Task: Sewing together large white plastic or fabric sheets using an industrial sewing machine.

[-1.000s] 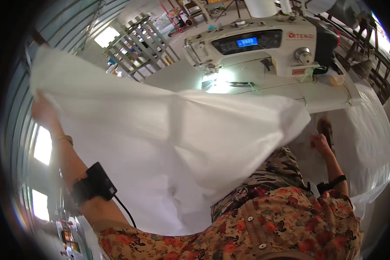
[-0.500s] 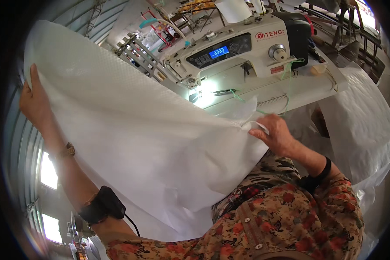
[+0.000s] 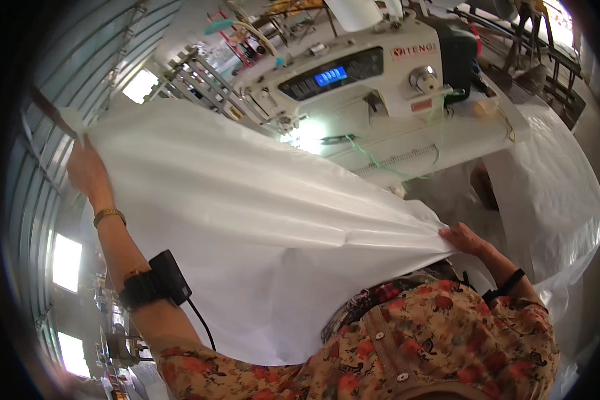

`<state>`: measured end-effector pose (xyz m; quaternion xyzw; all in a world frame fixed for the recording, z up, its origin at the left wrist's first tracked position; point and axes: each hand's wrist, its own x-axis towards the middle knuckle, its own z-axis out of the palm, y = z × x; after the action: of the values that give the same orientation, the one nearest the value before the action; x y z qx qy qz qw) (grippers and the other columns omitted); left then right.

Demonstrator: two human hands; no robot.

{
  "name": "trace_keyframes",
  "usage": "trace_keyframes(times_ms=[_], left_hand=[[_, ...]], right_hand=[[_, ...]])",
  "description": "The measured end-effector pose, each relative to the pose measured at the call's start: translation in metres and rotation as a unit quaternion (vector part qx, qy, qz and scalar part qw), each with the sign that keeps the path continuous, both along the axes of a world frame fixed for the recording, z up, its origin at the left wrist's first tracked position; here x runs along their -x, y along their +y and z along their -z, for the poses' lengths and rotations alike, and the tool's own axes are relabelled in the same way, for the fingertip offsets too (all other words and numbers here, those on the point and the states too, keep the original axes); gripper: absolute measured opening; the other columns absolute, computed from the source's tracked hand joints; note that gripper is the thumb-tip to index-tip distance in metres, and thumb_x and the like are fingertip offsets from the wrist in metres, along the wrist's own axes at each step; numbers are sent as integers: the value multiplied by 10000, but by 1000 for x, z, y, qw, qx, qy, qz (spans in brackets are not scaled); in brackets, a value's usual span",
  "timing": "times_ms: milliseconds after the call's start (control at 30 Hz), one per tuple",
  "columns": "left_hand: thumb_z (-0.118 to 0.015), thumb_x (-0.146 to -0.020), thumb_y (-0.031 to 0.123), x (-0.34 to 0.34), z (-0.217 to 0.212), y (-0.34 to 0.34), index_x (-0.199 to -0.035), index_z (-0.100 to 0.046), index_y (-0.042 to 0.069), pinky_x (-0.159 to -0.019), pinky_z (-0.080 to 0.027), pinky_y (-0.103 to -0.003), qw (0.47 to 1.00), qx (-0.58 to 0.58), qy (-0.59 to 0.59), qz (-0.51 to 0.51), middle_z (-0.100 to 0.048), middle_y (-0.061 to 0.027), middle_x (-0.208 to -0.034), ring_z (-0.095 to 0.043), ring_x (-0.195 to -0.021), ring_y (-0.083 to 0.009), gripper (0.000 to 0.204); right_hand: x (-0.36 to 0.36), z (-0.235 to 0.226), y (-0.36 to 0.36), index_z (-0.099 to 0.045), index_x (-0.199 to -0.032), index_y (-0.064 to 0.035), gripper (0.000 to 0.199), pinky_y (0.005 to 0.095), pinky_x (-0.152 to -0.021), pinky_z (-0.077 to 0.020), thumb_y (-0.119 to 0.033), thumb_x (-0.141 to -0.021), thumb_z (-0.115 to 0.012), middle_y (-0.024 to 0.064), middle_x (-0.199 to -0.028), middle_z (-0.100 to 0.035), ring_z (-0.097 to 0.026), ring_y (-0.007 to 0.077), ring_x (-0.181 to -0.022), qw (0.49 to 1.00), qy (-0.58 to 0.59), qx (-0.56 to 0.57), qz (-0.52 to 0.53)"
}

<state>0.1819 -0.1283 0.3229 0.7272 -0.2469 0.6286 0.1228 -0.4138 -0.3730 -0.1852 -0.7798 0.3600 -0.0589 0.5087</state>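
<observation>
A large white woven plastic sheet [image 3: 247, 220] is stretched between my hands, with long creases running toward the right. My left hand [image 3: 89, 173], at the far left, grips its upper left edge, and the fingertips are partly hidden by the fabric. At the right, my right hand [image 3: 465, 239] pinches a gathered edge of the sheet near my waist. Beyond the sheet stands a white sewing machine [image 3: 407, 80] with a lit blue display and a bright lamp by its needle. Dark thread snips [image 3: 338, 139] lie on the machine bed, touching green thread [image 3: 380, 164].
More translucent white sheeting [image 3: 547, 193] hangs over the right side of the table. A metal rack [image 3: 197, 83] stands behind the machine's left end. White thread cones [image 3: 355, 13] are above the machine. A ribbed metal wall runs along the left.
My right hand has moved right and down, drawing the sheet's edge tight. My left hand has shifted right and down, and the sheet's upper left corner has come lower.
</observation>
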Motion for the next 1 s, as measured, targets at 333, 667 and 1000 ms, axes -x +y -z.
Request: trace_keyframes(times_ms=[333, 667, 1000], left_hand=[[-464, -993, 516, -55, 111, -60, -1049, -663, 50, -713, -538, -491, 990, -68, 117, -39, -695, -204, -926, -672, -865, -408, 509], [-602, -884, 580, -36, 348, -136, -1323, -559, 27, -970, -465, -497, 875, -83, 456, 139, -654, -207, -1206, -615, -1136, -360, 707], [-557, -946, 426, -16, 392, -179, -1507, -279, 31, -1098, -343, -509, 790, -39, 543, 283, -434, -193, -1481, -433, -1340, -361, 740]], right_hand=[[54, 7, 25, -602, -697, 65, 625, 364, -498, -419, -499, -964, -557, 87, -518, -480, -471, 133, -523, 998, -59, -7, -21], [90, 29, 22, -599, -1237, -66, 429, 443, -838, -504, -208, -841, -681, 140, -970, -688, -662, 338, -921, 859, 324, 355, -175], [-211, -243, 52, -619, -1134, -18, 284, 460, -822, -484, -67, -854, -632, 177, -1012, -663, -616, 386, -941, 844, -95, 444, -287]])
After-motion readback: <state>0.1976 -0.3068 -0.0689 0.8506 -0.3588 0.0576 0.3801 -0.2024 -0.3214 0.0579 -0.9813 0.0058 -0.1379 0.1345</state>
